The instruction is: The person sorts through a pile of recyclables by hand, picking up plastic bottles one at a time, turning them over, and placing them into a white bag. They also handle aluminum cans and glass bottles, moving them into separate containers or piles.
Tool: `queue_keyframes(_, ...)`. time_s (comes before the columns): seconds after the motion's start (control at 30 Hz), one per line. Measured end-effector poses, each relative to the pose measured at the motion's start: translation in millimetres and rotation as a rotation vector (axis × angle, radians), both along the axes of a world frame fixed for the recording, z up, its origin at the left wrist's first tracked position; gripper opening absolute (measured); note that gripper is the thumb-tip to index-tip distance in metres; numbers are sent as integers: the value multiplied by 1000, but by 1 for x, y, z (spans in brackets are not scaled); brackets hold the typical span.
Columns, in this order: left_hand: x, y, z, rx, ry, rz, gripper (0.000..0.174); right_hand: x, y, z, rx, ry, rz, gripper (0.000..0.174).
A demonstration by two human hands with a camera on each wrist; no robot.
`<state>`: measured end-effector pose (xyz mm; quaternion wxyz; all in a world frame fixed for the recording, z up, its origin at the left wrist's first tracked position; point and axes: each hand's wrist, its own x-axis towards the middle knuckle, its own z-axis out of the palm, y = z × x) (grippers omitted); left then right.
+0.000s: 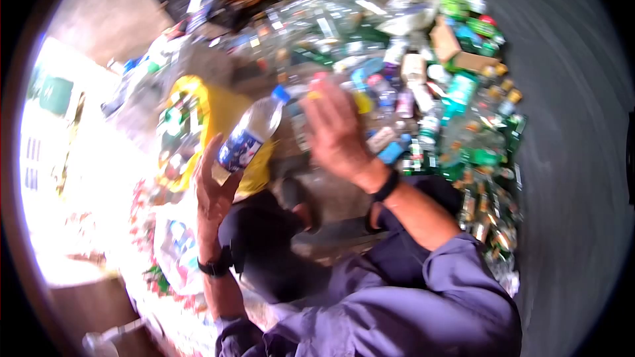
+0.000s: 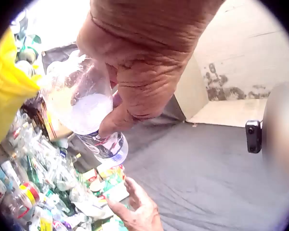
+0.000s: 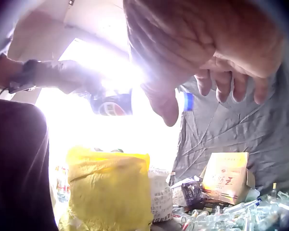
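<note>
I have one clear plastic bottle (image 1: pixel 251 135) clasped in my left grip (image 1: pixel 215 188). My fingers and thumb are curled round its lower half, just under the glossy blue and white label. The bottle is thin-walled, ribbed and round. It is held above my lap and tilted, with its single blue cap (image 1: pixel 280 94) pointing up and away from me. Behind it is one yellow sack (image 1: pixel 221 109) of woven, crinkled plastic with its mouth open.

My right grip (image 1: pixel 334 129) is released and holds nothing. The palm faces down with the fingers (image 3: pixel 224 86) loosely bent and spread, close beside the cap. I cannot tell whether it touches the cap.

I wear two black wristbands, one on each wrist, and the purple sleeve (image 1: pixel 456 277) on my right arm is pushed up.

Beyond my right grip a heap of bottles (image 1: pixel 397 59) lies on a wrinkled grey cloth (image 1: pixel 562 125). They are mostly clear plastic and green glass, and there are too many to count. One tan cardboard box (image 3: pixel 226 178) with red print leans at the edge of the heap.
</note>
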<state>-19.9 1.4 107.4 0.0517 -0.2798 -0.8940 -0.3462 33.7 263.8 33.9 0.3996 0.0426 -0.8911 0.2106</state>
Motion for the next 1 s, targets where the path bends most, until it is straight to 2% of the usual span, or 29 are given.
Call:
queue_keyframes(0.07,7,-37,18,21,3,126,67,3,4,9,-48,-33,17,61)
queue_keyframes(0.13,14,-80,23,61,-22,250,68,3,8,2,-78,-98,57,62)
queue_keyframes(0.2,24,-128,21,308,-175,380,66,4,8,-8,-95,-181,92,57)
queue_keyframes(0.27,35,-184,8,480,-207,403,71,4,8,-22,-40,-228,168,51)
queue_keyframes(0.37,59,-250,-18,565,-169,587,69,4,-3,-22,-57,-339,224,46)
queue_keyframes(0.43,77,-281,-30,668,-312,755,65,2,-7,-32,-29,-370,273,45)
queue_keyframes(0.5,86,-303,-50,721,-320,792,65,0,-13,-38,-14,-397,299,44)
queue_keyframes(0.57,92,-310,-62,688,-399,888,71,-1,-16,-43,-22,-512,367,44)
queue_keyframes(0.63,93,-316,-89,697,-389,971,66,-2,-18,-46,1,-507,394,43)
queue_keyframes(0.67,88,-326,-105,518,-438,1006,69,-1,-20,-44,5,-566,412,43)
queue_keyframes(0.7,88,-306,-107,440,-440,1080,66,0,-21,-43,11,-626,432,42)
queue_keyframes(0.77,87,-323,-155,368,-429,968,75,0,-21,-51,32,-591,454,41)
queue_keyframes(0.8,87,-320,-160,170,-332,948,74,0,-21,-52,39,-643,449,41)
queue_keyframes(0.83,87,-309,-158,-26,-235,922,74,0,-21,-53,47,-695,445,41)
queue_keyframes(1.0,98,-270,-127,-124,-257,846,76,2,-24,-55,86,-735,450,41)
